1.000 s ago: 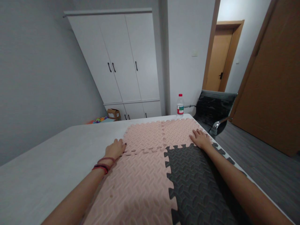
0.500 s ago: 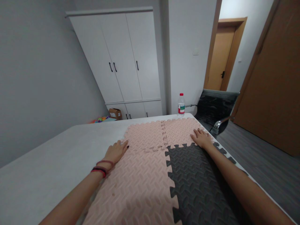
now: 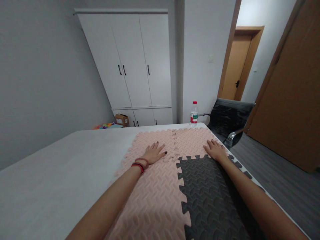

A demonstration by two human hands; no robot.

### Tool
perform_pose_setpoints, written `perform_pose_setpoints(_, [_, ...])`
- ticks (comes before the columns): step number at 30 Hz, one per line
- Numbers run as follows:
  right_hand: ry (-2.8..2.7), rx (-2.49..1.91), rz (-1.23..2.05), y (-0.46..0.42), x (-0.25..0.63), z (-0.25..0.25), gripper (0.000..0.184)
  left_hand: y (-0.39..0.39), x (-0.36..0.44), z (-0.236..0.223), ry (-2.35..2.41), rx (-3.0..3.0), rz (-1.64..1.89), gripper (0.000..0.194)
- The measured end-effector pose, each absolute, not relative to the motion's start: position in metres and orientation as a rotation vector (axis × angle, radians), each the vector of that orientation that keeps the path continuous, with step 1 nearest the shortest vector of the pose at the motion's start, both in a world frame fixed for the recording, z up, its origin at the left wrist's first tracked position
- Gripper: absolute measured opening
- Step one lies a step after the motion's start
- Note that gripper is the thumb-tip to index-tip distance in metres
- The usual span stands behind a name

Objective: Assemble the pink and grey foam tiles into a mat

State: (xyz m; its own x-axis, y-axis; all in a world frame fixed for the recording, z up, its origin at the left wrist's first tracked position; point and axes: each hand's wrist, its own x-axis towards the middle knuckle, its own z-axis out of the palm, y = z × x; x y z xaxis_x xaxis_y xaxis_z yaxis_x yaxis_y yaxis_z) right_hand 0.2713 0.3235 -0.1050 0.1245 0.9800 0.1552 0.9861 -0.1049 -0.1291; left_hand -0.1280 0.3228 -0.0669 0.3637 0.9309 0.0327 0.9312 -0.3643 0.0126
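Note:
Interlocking foam mat tiles lie on a white table [image 3: 50, 173]. Two smaller pink tiles sit at the far side, the left one [image 3: 147, 138] and the right one [image 3: 191, 138]. A large pink tile [image 3: 152, 196] and a dark grey tile [image 3: 212, 200] lie nearer to me. My left hand [image 3: 155, 152], with bands on its wrist, lies flat and open on the seam between the far left pink tile and the large pink one. My right hand [image 3: 215, 150] rests flat and open where the far right pink tile meets the grey tile.
A water bottle [image 3: 193, 114] stands at the table's far edge. A black chair [image 3: 230, 121] is beyond the right corner. A white wardrobe [image 3: 132, 63] stands against the back wall, with a cardboard box [image 3: 122, 119] and coloured toys [image 3: 105, 126] on the floor. Wooden doors are at right.
My left hand slid right from the mat's left edge onto the seam near the middle, fingers now spread flat. My right hand stayed put. The view shifted slightly.

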Motion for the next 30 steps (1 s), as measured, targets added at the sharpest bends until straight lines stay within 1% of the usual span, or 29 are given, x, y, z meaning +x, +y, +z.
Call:
perform_pose_setpoints(4, [-1.971,-2.204,-0.046,0.321,0.271,-0.105,0.062,0.317,-0.118,-0.079,-1.784,-2.582,-0.090,0.069])
perform_pose_setpoints(9, [-2.006,-2.192,-0.069,0.317,0.253,-0.088,0.056,0.313,-0.123,-0.074,-1.799,-2.592,-0.120,0.072])
perform_pose_setpoints(12, [-2.079,-2.087,-0.100,0.328,0.208,-0.069,0.058,0.311,-0.123,-0.071,-1.808,-2.596,-0.146,0.073])
perform_pose_setpoints(16, [-2.251,-1.803,-0.078,0.348,0.121,-0.055,0.058,0.310,-0.123,-0.070,-1.812,-2.597,-0.163,0.073])
perform_pose_setpoints(19, [-2.337,-1.659,-0.021,0.354,0.073,-0.065,0.060,0.312,-0.124,-0.071,-1.813,-2.598,-0.155,0.073])
perform_pose_setpoints(21, [-2.350,-1.646,0.045,0.355,0.060,-0.077,0.062,0.314,-0.125,-0.073,-1.814,-2.599,-0.145,0.074])
perform_pose_setpoints(25, [-2.346,-1.651,0.165,0.358,0.058,-0.098,0.068,0.317,-0.126,-0.075,-1.818,-2.604,-0.144,0.076])
perform_pose_setpoints(28, [-2.370,-1.620,0.225,0.363,0.062,-0.099,0.069,0.316,-0.126,-0.075,-1.816,-2.612,-0.155,0.077])
perform_pose_setpoints(30, [-2.389,-1.594,0.256,0.368,0.071,-0.094,0.066,0.315,-0.127,-0.073,-1.814,-2.616,-0.161,0.077])
